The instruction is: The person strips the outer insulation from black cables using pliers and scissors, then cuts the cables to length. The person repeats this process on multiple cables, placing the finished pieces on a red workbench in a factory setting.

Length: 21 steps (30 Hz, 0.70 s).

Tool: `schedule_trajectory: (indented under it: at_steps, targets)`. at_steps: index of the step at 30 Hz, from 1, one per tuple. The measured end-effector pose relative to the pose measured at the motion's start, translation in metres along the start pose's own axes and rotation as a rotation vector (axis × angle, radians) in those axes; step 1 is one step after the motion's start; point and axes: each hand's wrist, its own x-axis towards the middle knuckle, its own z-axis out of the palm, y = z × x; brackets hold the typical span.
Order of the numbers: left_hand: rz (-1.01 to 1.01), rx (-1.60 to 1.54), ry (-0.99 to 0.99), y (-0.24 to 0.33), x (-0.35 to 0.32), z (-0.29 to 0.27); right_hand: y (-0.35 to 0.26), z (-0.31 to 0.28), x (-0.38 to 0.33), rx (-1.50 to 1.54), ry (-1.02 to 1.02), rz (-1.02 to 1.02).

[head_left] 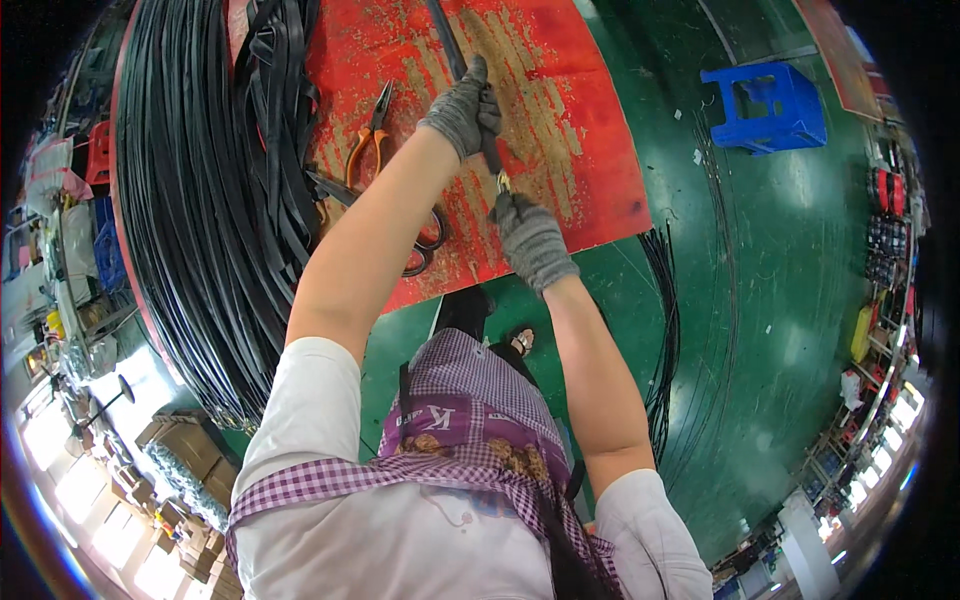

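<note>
Clearly both gloved hands work on one black cable (452,45) over the worn red board (580,120), which serves as the landmark. The left hand (464,108) is wrapped tight round the cable just above its end, and the right hand (528,235), just below it, is closed on something small at the cable's brass-coloured tip (502,182); what it pinches is too small to tell. To do this well, I judge the left grip should stay close to the tip so the end cannot flex, with the right hand pulling in line with the cable and not sideways. On the board, left of the hands, lie orange-handled pliers (368,140) and dark scissors (425,240), near a heap of black straps (280,110). Beyond the board's left edge hangs a big bundle of black cable (190,200). Right of the board, the green floor (780,280) carries loose black wires (668,320) and a blue plastic stool (772,105), with cluttered shelves along the far walls.
</note>
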Motion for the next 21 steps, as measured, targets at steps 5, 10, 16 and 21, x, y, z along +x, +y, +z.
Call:
schedule_trajectory:
  at_steps: [5,10,16,21]
  targets:
    - [0.029,-0.024,-0.053,0.014,-0.017,0.006,-0.040,-0.014,0.014,-0.300,0.009,0.023]
    - [-0.120,-0.264,-0.183,0.005,-0.007,-0.012,-0.045,-0.014,-0.004,-0.659,-0.023,-0.145]
    - [-0.071,-0.439,-0.160,-0.002,-0.003,-0.012,-0.064,-0.025,-0.001,-0.533,-0.168,0.270]
    - [0.089,-0.421,0.108,-0.006,0.003,0.010,-0.070,-0.031,0.000,-0.510,-0.108,0.308]
